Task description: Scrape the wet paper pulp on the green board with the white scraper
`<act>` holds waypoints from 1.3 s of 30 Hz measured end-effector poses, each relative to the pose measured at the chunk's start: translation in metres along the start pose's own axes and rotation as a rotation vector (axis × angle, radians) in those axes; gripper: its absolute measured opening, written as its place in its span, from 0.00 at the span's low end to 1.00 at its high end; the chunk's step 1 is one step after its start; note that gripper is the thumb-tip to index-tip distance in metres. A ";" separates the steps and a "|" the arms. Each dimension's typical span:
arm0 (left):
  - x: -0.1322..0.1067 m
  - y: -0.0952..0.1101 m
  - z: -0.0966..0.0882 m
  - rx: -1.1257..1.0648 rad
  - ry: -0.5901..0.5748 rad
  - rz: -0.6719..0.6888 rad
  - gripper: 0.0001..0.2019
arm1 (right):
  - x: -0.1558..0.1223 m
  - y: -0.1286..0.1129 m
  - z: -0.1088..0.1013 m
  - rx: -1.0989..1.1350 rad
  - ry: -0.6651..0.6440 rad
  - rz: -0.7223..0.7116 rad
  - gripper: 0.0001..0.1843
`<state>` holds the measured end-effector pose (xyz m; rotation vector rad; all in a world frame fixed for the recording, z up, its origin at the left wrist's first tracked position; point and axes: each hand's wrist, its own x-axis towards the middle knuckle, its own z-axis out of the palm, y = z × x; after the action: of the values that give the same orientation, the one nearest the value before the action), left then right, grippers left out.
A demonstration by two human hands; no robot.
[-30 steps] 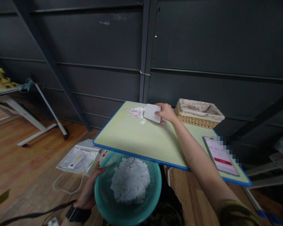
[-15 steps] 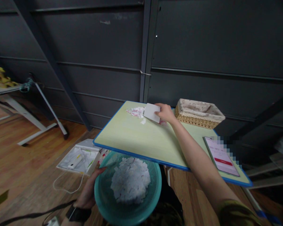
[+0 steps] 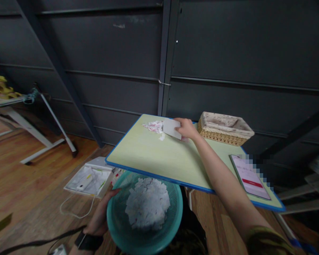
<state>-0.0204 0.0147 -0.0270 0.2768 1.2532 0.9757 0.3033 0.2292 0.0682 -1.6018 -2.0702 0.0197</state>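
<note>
My right hand [image 3: 186,128] grips a white card [image 3: 172,128], which is tilted on the tabletop [image 3: 149,152]. Just left of the card lies a small heap of white and pinkish paper scraps [image 3: 154,126], and a few bits sit in front of it. Below the table's near edge, my left hand [image 3: 106,209] is closed on the left rim of a teal plastic basket [image 3: 177,219]. A mound of torn white paper [image 3: 148,203] fills the basket's middle. The fingers under the rim are partly hidden.
A wicker basket with a cloth liner [image 3: 225,131] stands at the table's back right. A phone [image 3: 248,177] lies near the right edge. On the floor at left is an open white box [image 3: 89,180] with a cable. A dark metal wall [image 3: 117,46] rises behind.
The card in my right hand has shifted very slightly to the right and tilts a little differently. The left hand and the teal basket stay almost where they were.
</note>
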 end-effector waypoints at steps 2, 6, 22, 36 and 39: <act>0.000 0.000 0.000 0.000 0.006 -0.004 0.14 | -0.001 -0.001 -0.008 -0.006 -0.038 -0.033 0.29; 0.000 0.001 0.001 -0.020 0.008 -0.024 0.13 | -0.004 -0.006 -0.020 0.004 -0.099 -0.077 0.28; -0.002 0.003 0.009 0.001 0.016 0.072 0.25 | -0.059 -0.022 0.018 -0.074 -0.126 -0.107 0.21; -0.001 -0.001 0.006 -0.022 -0.090 0.117 0.15 | -0.174 -0.095 0.012 -0.169 -0.247 -0.642 0.29; -0.002 -0.002 0.006 -0.020 -0.086 0.121 0.14 | -0.186 -0.107 0.013 -0.112 -0.235 -0.679 0.29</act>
<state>-0.0145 0.0140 -0.0253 0.3791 1.1581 1.0685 0.2334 0.0320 0.0191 -0.9096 -2.7413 -0.1555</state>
